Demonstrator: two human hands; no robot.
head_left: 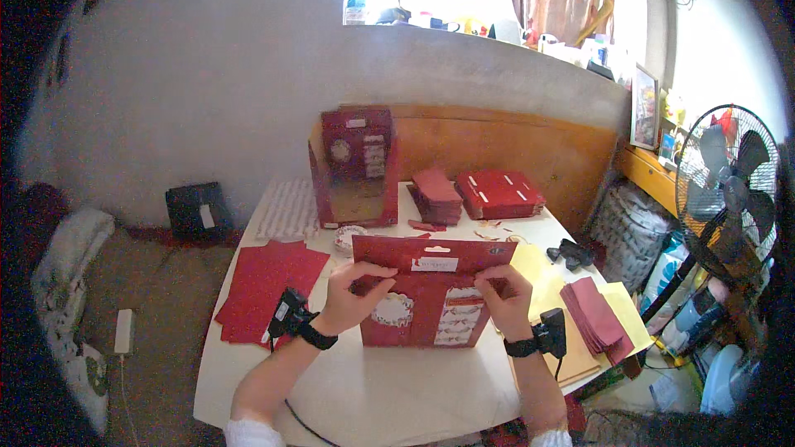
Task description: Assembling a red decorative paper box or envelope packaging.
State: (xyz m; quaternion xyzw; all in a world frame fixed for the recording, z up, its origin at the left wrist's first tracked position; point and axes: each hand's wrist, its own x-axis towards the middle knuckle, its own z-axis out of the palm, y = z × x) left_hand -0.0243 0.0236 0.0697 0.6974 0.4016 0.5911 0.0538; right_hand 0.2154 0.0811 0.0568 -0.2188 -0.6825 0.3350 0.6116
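Observation:
A dark red, flat card pack (426,306) stands upright near the middle of the table, facing me. Its top flap has a hang hole and a white label (435,265). A round floral piece (392,310) shows on the pack's left half, and a column of pale strips (460,316) on its right. My left hand (356,291) pinches the pack at its left side, just under the flap. On the opposite side, my right hand (507,302) grips it the same way between thumb and fingers. Both wrists wear black straps with small devices.
Behind the pack stands an open red carton (356,213) holding similar packs. Red sheets (265,290) lie left, a pile of round floral pieces (352,237) behind. Red stacks (500,194) sit at the back; dark red strips (595,323) and yellow sheets (625,314) lie right, near a fan (729,182).

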